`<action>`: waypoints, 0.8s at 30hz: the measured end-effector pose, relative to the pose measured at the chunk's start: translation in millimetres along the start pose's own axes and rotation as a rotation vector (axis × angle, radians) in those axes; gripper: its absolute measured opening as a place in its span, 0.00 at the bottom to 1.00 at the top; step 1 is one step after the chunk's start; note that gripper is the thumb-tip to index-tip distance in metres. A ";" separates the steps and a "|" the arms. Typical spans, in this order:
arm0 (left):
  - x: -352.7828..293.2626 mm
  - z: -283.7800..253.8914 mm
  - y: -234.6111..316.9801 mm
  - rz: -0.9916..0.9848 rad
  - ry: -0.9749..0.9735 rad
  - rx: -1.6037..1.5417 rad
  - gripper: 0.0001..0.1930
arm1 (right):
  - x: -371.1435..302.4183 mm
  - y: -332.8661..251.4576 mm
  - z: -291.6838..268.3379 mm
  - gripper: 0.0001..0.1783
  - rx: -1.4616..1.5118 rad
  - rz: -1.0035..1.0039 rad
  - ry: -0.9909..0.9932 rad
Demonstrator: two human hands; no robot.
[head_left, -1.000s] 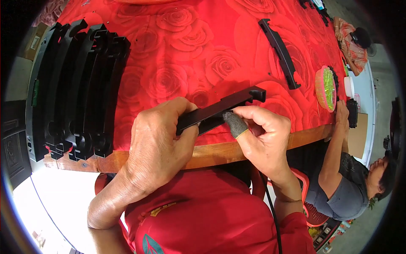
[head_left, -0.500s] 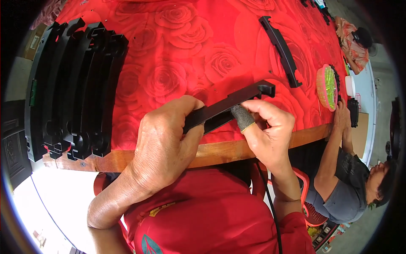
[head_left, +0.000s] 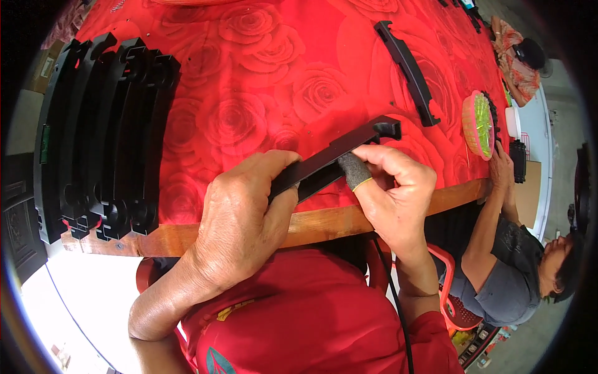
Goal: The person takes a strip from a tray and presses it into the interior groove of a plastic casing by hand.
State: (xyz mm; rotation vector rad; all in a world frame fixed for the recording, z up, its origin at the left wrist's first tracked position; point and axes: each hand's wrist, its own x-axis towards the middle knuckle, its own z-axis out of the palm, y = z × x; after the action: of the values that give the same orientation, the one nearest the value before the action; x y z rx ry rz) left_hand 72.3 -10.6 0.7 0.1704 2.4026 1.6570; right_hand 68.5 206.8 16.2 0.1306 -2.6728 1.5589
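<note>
While our left hand (head_left: 240, 215), closed, is bracing a black bar (head_left: 330, 151) over the red tablecloth (head_left: 249, 75), our right hand (head_left: 402, 193), fingers nearly closed, is pinching its edge; we should be pressing gently.

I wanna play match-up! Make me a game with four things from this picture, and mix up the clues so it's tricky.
Things:
1. Left hand
2. Right hand
3. Basket
4. Row of black strips

Clues:
A. Pink-rimmed, with green stuff inside
B. Side by side at the left of the red tablecloth
C. No finger cover showing, gripping one end of a black strip
D. Wearing a grey finger cover on its thumb

Right pairs: 1-C, 2-D, 3-A, 4-B
</note>
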 end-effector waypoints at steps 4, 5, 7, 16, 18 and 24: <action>1.8 -1.1 0.8 -0.023 -0.054 -0.001 0.11 | -3.3 2.5 1.1 0.15 0.060 0.065 -0.011; 0.8 -1.0 0.2 0.021 -0.058 0.051 0.11 | -4.4 5.0 2.0 0.15 0.062 0.082 -0.024; -1.9 -0.2 0.5 0.065 -0.064 0.103 0.11 | -5.1 8.3 6.1 0.16 0.064 0.101 -0.036; -10.8 -0.4 6.8 0.098 -0.048 0.094 0.15 | -5.9 8.2 18.8 0.12 0.278 0.125 0.021; -3.3 -10.1 16.3 -0.062 -0.212 -0.091 0.14 | -4.8 13.2 15.4 0.12 0.259 0.106 0.007; -3.8 -1.5 3.5 0.028 -0.193 -0.183 0.15 | -6.8 9.5 13.5 0.12 0.207 0.053 0.009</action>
State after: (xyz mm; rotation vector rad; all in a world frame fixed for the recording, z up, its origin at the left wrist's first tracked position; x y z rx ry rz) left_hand 75.5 -11.5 4.8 0.3192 2.1061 1.7731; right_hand 74.4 200.0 0.7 0.0598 -2.5213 1.8443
